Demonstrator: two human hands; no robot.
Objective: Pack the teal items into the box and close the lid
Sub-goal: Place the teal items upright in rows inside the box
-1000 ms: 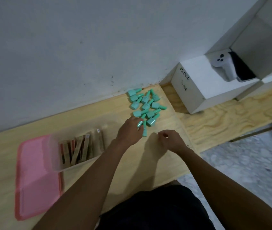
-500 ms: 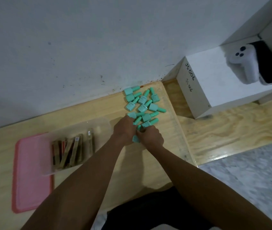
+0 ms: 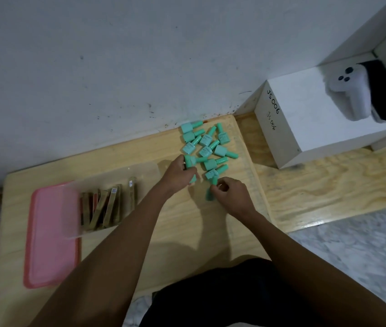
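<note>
**Box lies left of both grips; your left hand is nearer**

Your left hand (image 3: 180,173) curls its grip round a small teal plastic bottle (image 3: 189,160) at the lower left edge of the pile of teal bottles (image 3: 210,151). That pile lies at the upper centre of the frame, on the pale wooden tabletop (image 3: 194,215) near the wall. More teal shows under the fingers, but it is not clear whether that is a second bottle. Your right hand (image 3: 232,197), just below and to the right, pinches another teal bottle (image 3: 209,195), its long axis running up and down the frame. The open translucent plastic box (image 3: 144,169), holding brown-and-gold sticks (image 3: 107,204), sits to the left, its right end beside your left wrist. The flat pink lid (image 3: 45,244) lies further left, partly under the box. Carry leftward: the left load likely has the short path, while the right must cross further.
</note>
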